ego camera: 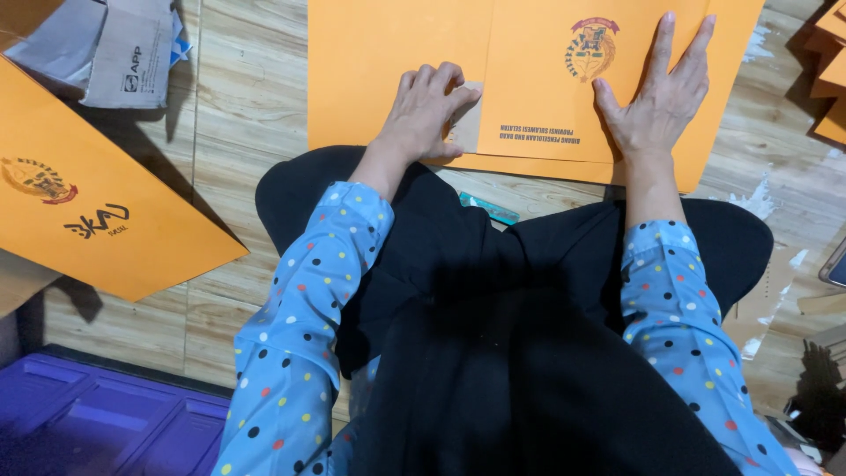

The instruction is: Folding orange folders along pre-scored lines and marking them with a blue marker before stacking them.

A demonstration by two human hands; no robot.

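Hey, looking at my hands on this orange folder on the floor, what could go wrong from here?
1. Your left hand presses a small tan strip onto the orange folder; it might set crooked.
2. Your right hand lies flat beside the printed emblem; sliding could smudge it.
3. A teal object lies partly hidden by your knees; you might lean on it.

Blue polka-dot sleeves (300, 317), black garment (493, 353)
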